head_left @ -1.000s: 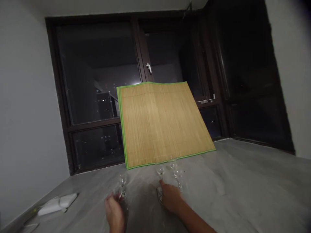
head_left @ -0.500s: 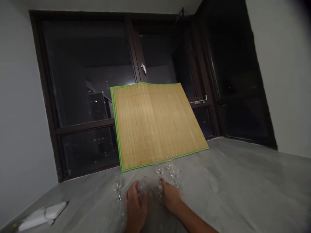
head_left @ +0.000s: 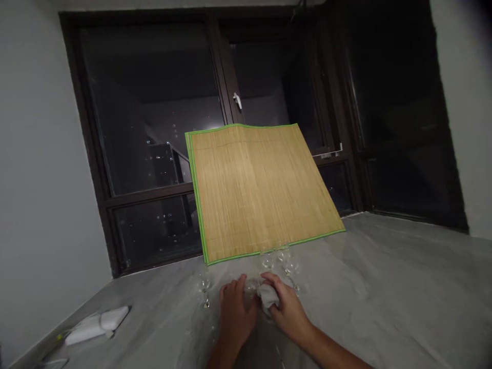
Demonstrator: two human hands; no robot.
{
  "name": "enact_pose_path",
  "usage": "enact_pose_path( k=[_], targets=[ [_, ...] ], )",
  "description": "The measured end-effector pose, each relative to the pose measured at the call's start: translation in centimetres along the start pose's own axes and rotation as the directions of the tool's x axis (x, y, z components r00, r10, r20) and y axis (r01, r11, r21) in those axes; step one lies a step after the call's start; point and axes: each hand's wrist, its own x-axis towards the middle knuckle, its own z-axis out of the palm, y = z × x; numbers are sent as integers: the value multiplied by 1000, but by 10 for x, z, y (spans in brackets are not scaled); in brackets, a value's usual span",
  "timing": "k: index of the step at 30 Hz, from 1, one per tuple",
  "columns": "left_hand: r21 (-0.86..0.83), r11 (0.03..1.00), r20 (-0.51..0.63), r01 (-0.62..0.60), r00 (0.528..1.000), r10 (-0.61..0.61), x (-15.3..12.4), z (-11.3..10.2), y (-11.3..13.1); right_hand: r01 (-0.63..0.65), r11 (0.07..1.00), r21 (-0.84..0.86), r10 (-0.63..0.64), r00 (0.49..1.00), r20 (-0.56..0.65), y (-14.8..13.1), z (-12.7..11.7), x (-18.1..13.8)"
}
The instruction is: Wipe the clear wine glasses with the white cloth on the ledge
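Note:
My left hand [head_left: 235,312] is wrapped round a clear stemmed glass [head_left: 250,286] in front of me. My right hand [head_left: 286,310] is closed on a small white cloth [head_left: 268,295] pressed against that glass. One small wine glass [head_left: 203,290] stands on the grey countertop [head_left: 376,292] to the left of my hands. Two more wine glasses [head_left: 286,264] stand just beyond my right hand, in front of the mat.
A bamboo mat with a green border [head_left: 259,189] leans against the dark window [head_left: 154,128] at the back. A white folded cloth or packet [head_left: 96,324] lies at the counter's left edge. White walls close in on the left and right.
My left hand let go of the left glass, moved right and took up a glass in the middle. My right hand now presses a white cloth to it.

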Motion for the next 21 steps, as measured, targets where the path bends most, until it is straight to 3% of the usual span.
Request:
enact_pose_path(
  k=[6,10,12,16,21],
  targets=[
    [-36,995,87,-96,991,99,0,-8,5,178,974,-142,-191,978,-82,1,-6,-2],
    [-142,959,78,-246,963,258,-4,-11,8,74,981,-177,-110,973,-203,10,-11,3],
    [-185,948,44,-260,961,272,-5,-13,9,-19,988,-155,-22,965,-263,15,-13,7],
    [-318,941,17,-113,992,125,-5,-14,14,-145,989,-32,127,938,-323,17,-16,15],
    [-523,830,140,193,980,-140,-5,-1,22,-181,960,214,224,955,-196,4,-17,18]
  ],
)
